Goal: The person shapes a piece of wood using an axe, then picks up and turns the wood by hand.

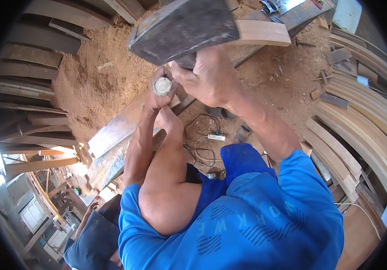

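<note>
My right hand (213, 78) is closed around the handle of a large mallet. The dark, blocky mallet head (184, 31) is raised close to the camera, above and to the right of my left hand (156, 98). That left hand is wrapped round a chisel (162, 86), held upright with its pale, battered round handle end facing up; the blade is hidden below the fist. Beneath lies a long wooden plank (119, 125), running diagonally from lower left to upper right. My bare foot (168, 119) rests by it, just below the left hand.
A pale curved board (263, 33) lies past the mallet. Stacked curved timbers (360, 117) line the right, more boards (31, 63) the left. Sawdust (94, 67) covers the ground. A white power strip (216, 137) with cables lies by my knee. Another person (94, 243) is at lower left.
</note>
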The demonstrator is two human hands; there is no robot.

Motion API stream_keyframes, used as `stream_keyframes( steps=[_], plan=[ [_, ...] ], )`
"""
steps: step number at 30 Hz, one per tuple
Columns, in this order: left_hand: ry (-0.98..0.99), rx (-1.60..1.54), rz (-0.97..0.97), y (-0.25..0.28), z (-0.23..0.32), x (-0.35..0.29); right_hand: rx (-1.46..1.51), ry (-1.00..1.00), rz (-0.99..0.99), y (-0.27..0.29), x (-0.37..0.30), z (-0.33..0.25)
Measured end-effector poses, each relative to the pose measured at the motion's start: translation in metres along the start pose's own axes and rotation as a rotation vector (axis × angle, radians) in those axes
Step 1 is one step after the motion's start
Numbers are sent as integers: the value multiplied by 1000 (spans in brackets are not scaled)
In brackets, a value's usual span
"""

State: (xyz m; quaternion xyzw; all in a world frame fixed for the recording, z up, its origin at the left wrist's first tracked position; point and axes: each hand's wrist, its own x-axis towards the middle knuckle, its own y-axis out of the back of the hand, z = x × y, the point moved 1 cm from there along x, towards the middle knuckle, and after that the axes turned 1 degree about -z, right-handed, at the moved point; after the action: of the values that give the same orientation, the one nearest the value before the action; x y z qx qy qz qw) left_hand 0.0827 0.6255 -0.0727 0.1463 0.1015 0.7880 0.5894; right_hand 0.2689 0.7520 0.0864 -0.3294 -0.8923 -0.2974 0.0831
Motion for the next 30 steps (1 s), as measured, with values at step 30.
stream_keyframes(
  steps=[30],
  plan=[
    [75,108,74,-29,51,14,-226,-170,-109,9,-34,40]
  ],
)
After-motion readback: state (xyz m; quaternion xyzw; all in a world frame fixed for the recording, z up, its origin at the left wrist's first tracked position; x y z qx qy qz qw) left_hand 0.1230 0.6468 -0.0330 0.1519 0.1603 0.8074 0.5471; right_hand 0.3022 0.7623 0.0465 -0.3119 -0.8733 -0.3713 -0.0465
